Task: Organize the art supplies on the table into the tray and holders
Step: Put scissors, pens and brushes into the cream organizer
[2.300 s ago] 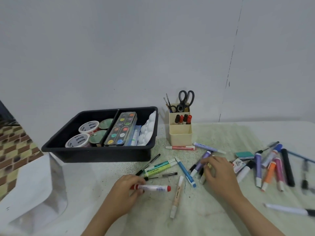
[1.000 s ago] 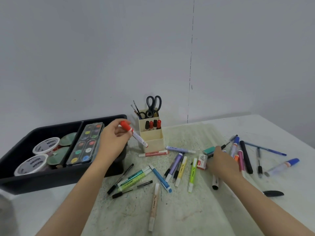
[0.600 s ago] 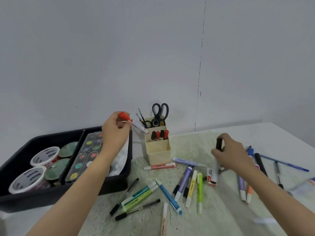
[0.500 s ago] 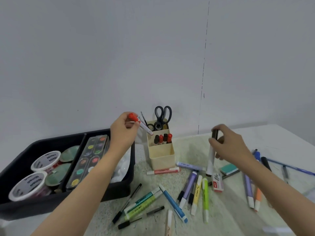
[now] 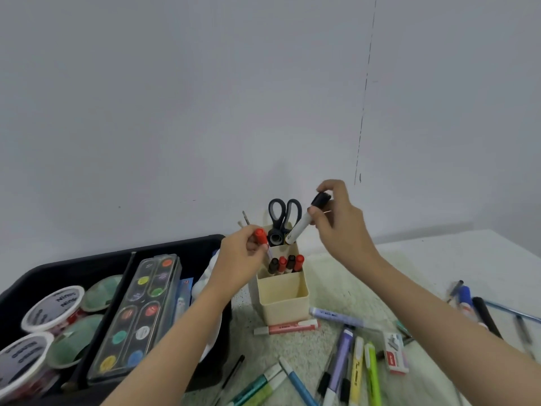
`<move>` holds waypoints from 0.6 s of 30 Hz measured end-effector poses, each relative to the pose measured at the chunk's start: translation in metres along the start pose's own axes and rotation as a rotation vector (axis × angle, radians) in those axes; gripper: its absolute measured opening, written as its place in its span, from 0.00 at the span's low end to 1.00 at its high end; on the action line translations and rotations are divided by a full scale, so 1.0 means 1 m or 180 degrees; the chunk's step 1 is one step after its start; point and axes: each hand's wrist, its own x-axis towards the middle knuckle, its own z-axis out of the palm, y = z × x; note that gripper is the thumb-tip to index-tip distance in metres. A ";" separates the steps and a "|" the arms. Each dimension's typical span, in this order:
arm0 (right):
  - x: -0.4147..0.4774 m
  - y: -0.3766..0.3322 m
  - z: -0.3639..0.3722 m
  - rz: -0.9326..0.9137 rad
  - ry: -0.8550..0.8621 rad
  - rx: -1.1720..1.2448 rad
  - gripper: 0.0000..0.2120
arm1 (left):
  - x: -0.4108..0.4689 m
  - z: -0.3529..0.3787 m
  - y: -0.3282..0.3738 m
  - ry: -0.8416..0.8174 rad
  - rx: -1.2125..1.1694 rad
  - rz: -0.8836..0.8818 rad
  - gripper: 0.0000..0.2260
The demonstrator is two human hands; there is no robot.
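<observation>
Table [image 5: 439,259] with a pale, spotty top carries everything. On its left side sits a big black tray [image 5: 87,265]. Inside the tray lie a long paint box [image 5: 140,315] with round colour pans and some white-lidded tubs [image 5: 52,307]. Just right of the tray stands a cream holder [image 5: 282,300] with stepped pockets. Black scissors [image 5: 284,212] stick up from its back pocket. Four small markers [image 5: 285,263] with red and dark caps stand in the middle pocket.

Both arms reach over the holder. The left grip [image 5: 240,259] pinches a red-capped marker [image 5: 260,236], with its white body pointing down by the holder's left side. The right grip [image 5: 339,224] holds a black-capped marker [image 5: 304,224] near the cap. It is tilted, with its low end at the back pocket's rim, just beside the scissors.

Many loose pens lie in front of the holder, with a pink highlighter [image 5: 287,328] nearest it and a white eraser [image 5: 395,353] further right.
</observation>
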 end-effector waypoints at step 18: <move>-0.018 0.041 0.031 0.0128 -0.1118 -0.0839 0.14 | 0.007 0.015 0.008 -0.0657 -0.0388 -0.0227 0.09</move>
